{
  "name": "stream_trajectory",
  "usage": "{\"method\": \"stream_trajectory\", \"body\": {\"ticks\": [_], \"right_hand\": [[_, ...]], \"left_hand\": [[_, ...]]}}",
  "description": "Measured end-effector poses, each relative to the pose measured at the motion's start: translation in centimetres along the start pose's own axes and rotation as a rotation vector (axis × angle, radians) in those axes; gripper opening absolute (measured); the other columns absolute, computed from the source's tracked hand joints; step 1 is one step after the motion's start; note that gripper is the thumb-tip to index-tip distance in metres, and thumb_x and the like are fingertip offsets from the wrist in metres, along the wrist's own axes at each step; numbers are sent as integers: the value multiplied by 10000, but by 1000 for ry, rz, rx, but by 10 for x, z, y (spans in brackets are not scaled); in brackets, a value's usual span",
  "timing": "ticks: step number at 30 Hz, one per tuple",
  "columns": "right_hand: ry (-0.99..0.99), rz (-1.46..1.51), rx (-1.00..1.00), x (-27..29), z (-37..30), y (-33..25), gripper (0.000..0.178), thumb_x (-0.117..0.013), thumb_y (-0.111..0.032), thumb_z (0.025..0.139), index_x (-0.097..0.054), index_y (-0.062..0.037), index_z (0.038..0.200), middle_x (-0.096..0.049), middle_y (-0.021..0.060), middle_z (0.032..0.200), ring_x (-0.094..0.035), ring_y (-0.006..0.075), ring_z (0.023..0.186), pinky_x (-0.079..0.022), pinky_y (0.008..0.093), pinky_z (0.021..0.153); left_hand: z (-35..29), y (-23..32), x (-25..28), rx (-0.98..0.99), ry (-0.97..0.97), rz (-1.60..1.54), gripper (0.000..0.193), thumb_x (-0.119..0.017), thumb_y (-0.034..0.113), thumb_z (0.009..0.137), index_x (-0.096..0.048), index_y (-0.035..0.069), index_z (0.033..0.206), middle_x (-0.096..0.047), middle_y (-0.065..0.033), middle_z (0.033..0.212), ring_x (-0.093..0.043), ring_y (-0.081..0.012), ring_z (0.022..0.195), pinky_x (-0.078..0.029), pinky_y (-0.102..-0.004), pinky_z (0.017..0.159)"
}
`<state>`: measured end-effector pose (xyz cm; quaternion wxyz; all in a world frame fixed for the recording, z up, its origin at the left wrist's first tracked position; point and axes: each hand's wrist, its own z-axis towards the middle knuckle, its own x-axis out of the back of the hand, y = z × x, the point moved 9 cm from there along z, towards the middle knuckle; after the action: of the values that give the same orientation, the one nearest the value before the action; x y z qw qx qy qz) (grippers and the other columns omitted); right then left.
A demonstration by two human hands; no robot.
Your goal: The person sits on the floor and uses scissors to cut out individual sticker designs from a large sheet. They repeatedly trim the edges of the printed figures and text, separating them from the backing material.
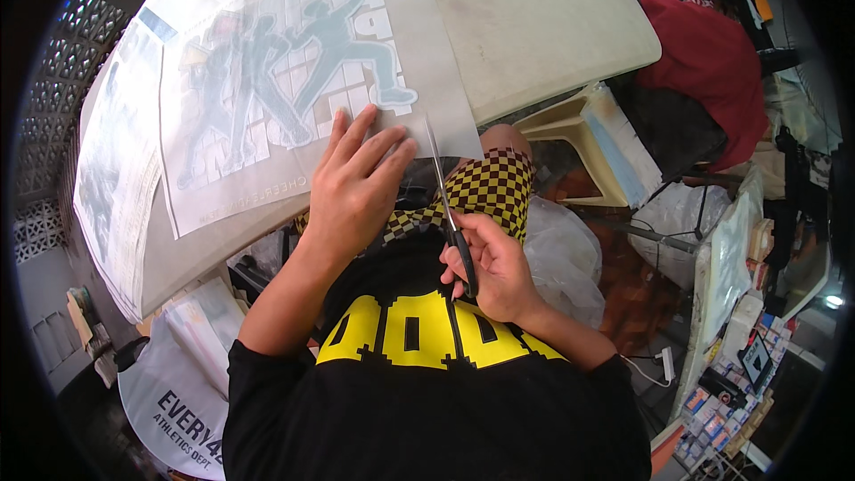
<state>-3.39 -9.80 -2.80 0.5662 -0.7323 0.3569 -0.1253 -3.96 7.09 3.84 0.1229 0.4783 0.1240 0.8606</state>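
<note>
A large whitish film sheet (430,44), printed with bluish leaping figures and block letters, lies on the table with its near edge over the table's edge. My left hand (354,191) rests on its near part, palm down with the fingers a little apart. In my right hand (497,269) is a pair of scissors (445,193) with black handles. Their blades point away from me, and the tips lie at the sheet's near right part, just right of my left fingers. Whether the blades straddle the film, I cannot tell.
More printed sheets (116,169) lie stacked at the left of the pale table (534,27). To the right are a beige plastic chair (570,138) and a dark red cloth (704,62). Clear plastic bags (561,254) sit beside my leg. A white printed bag (169,401) is at lower left.
</note>
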Motion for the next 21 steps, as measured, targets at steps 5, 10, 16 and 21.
{"method": "stream_trajectory", "body": {"ticks": [5, 10, 16, 21], "right_hand": [[55, -8, -58, -3, -4, -4, 409, -602, -30, 1008, -472, 44, 1389, -620, 30, 858, -603, 49, 704, -533, 213, 651], [127, -102, -109, -2, -8, -6, 376, -653, -56, 991, -534, 25, 1339, -564, -10, 779, -575, 33, 649, -503, 208, 576], [169, -77, -120, -5, -2, -11, 354, -659, -57, 985, -554, 25, 1312, -555, -21, 769, -582, 29, 631, -485, 203, 528], [162, -12, -85, -4, 15, -18, 363, -657, -131, 996, -555, 12, 1314, -585, -17, 782, -609, 44, 623, -460, 208, 468]], "left_hand": [[-1, -1, 0, -4, -1, 17, 254, -756, -15, 783, -755, 74, 1021, -725, -78, 1097, -637, -365, 1212, -439, -554, 1101], [0, 1, 1, 6, 8, 20, 272, -742, -23, 766, -756, 77, 1018, -726, -74, 1095, -632, -360, 1215, -438, -556, 1100], [2, 8, 1, -62, 18, 29, 291, -705, 11, 749, -751, 82, 1028, -722, -59, 1094, -633, -328, 1199, -411, -564, 1117], [-1, 12, 5, -71, 15, -67, 298, -685, 75, 764, -736, 70, 1057, -705, -55, 1081, -645, -308, 1154, -394, -574, 1126]]}}
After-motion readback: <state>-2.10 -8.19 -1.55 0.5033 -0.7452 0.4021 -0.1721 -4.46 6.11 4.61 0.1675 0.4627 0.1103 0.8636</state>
